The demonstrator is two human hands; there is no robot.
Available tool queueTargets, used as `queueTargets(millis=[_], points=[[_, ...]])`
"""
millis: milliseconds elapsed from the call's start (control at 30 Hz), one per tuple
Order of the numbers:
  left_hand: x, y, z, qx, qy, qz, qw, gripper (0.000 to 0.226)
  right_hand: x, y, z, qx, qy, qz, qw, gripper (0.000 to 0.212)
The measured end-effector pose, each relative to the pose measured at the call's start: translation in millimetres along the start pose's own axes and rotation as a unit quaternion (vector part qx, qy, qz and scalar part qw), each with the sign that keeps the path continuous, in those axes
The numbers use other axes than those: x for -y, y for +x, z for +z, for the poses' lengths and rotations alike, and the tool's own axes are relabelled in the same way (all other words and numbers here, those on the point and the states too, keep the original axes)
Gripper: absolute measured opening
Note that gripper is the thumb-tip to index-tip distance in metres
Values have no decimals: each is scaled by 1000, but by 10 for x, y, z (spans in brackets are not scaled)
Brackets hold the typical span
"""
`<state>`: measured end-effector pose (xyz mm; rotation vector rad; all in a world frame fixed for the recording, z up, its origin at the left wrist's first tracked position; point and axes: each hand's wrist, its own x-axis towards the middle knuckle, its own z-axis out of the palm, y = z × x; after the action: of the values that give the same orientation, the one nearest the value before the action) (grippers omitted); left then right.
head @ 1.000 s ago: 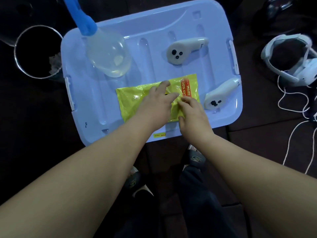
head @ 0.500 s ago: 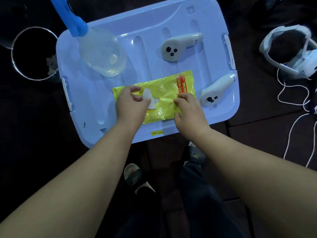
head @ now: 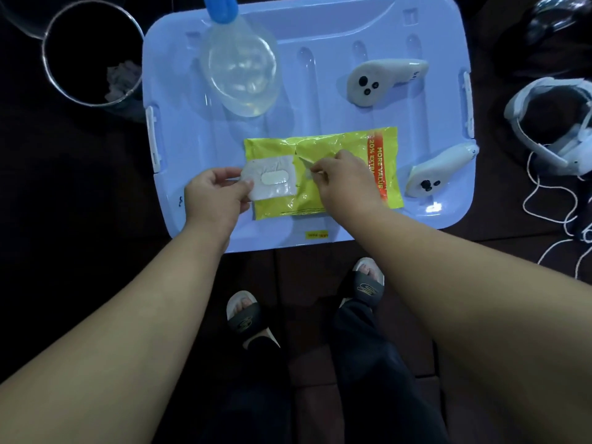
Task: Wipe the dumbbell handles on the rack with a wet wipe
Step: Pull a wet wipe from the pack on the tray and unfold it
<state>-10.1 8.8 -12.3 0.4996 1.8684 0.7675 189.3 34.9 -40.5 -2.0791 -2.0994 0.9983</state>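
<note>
Wipe pack (head: 336, 145) lies flat on the blue lid (head: 352, 27). Left hand (head: 214, 197) pinches the peeled flap (head: 272, 179) open. Right hand (head: 346, 177) pinches the wipe (head: 307, 167) tip at the opening. Pull slowly and hold the pack down so only one sheet comes. Bin (head: 51, 75) up-left of pack holds crumpled waste. No dumbbells in view.

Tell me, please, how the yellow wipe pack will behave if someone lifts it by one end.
The yellow wipe pack would probably sag: its film is creased and wrinkled. Its glossy surface looks slippery. It may slide on the smooth blue lid when the right hand pulls a wipe.
</note>
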Motion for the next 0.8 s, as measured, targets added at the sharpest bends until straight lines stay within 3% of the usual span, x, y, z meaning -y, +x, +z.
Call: queueTargets(millis=[333,567,800], points=[[-21,50,12,28,15,24,999,18,-97,122,-63,49,-37,-25,998,20],[-143,-59,153,51,11,28,998,18,-96,-75,-393,-17,193,18,981,8],[-340,-267,616,113,50,34,992,16,-65,-406,-857,-99,400,92,907,13]])
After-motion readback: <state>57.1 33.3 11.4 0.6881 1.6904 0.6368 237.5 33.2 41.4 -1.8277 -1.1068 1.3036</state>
